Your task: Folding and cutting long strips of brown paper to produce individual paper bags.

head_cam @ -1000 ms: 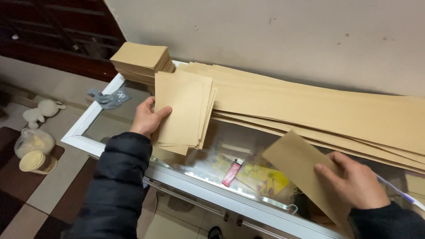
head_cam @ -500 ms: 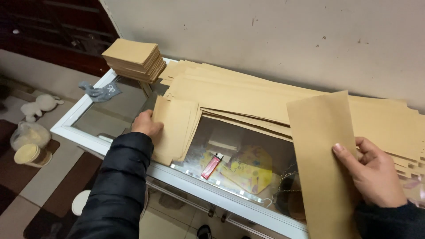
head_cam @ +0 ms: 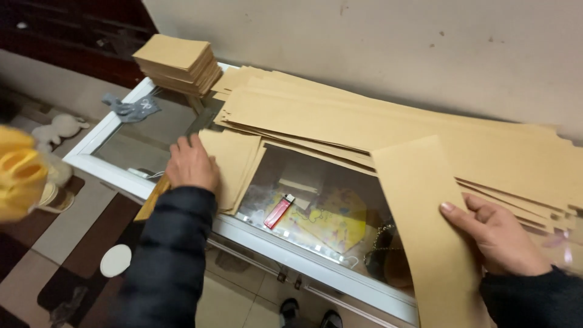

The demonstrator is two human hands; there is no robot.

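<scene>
My left hand (head_cam: pixel 192 164) rests flat on a small stack of folded brown paper pieces (head_cam: pixel 234 164) lying on the glass top of a white-framed display case (head_cam: pixel 285 255). My right hand (head_cam: pixel 495 234) grips a long brown paper strip (head_cam: pixel 428 225) by its right edge, held over the glass at the right. Behind both lies a wide pile of long brown paper sheets (head_cam: pixel 376 121) against the wall. A neat stack of finished brown pieces (head_cam: pixel 177 62) sits at the far left corner of the case.
A red lighter (head_cam: pixel 279 211) and a yellow printed sheet (head_cam: pixel 328 222) lie under the glass. A grey cloth (head_cam: pixel 129 109) sits on the glass at left. A wooden ruler (head_cam: pixel 153 197) pokes over the front edge. On the floor are a white lid (head_cam: pixel 115 260) and a yellow blurred object (head_cam: pixel 21 173).
My right hand has lifted the long strip and swung it upright over the glass. My left hand stayed on the small stack, sliding it slightly toward the front-left.
</scene>
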